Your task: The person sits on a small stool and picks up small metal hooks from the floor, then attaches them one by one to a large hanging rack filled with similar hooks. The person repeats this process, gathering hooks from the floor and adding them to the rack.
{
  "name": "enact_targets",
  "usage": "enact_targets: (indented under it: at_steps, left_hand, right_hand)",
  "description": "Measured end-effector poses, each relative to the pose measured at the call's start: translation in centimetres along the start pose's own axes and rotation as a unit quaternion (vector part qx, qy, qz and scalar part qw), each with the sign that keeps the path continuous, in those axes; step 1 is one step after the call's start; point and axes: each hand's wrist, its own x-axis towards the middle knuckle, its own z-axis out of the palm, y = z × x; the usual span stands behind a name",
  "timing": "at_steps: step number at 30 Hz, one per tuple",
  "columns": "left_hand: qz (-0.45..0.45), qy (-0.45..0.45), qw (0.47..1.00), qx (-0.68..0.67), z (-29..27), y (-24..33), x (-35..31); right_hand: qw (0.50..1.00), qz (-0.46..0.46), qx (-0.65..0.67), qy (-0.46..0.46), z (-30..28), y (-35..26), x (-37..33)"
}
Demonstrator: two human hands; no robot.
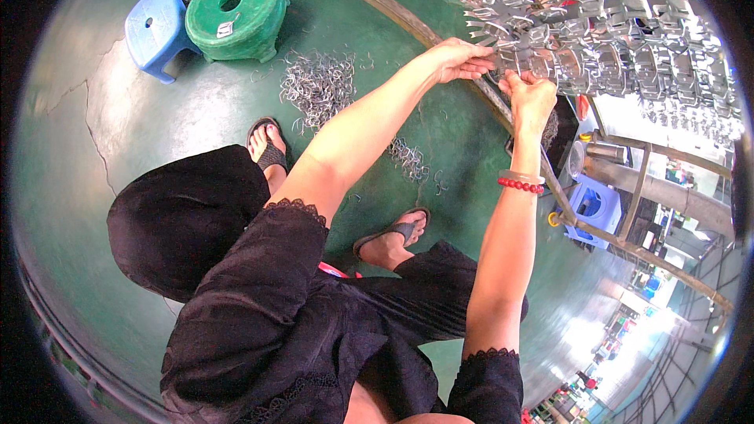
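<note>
Rows of shiny, bent metal pieces [601, 55] hang close together at the upper right. At their near left edge, my left hand [459, 60] reaches in with thumb and fingers drawn together on the rim of one metal piece. My right hand [531, 100] is just to its right, its thumb and forefinger pinched at the lower edge of the same row. Fingertips partly cover the small part between the hands, so its exact shape is unclear. A red bead bracelet [520, 186] and a pale bangle circle my right wrist.
Loose metal hooks [318, 88] lie piled on the green floor, with a smaller scatter [408, 159] nearer my feet. A green round stool [263, 20] and a blue stool [153, 31] stand at the upper left. A curved brown bar [377, 1] runs beneath the hanging rows. Another blue stool [593, 208] is at right.
</note>
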Motion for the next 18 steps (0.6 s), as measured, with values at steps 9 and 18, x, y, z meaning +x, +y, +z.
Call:
enact_targets:
  at_steps: [9, 18]
  left_hand:
    - [-0.055, 0.019, 0.998, 0.033, 0.9, 1.0, -0.9]
    - [-0.078, 0.019, 0.994, 0.069, 0.4, 0.9, -1.0]
  right_hand:
    - [0.998, 0.008, 0.057, 0.003, 0.3, 0.9, -0.4]
    - [1.000, 0.011, -0.002, -0.006, -0.3, -0.4, -2.0]
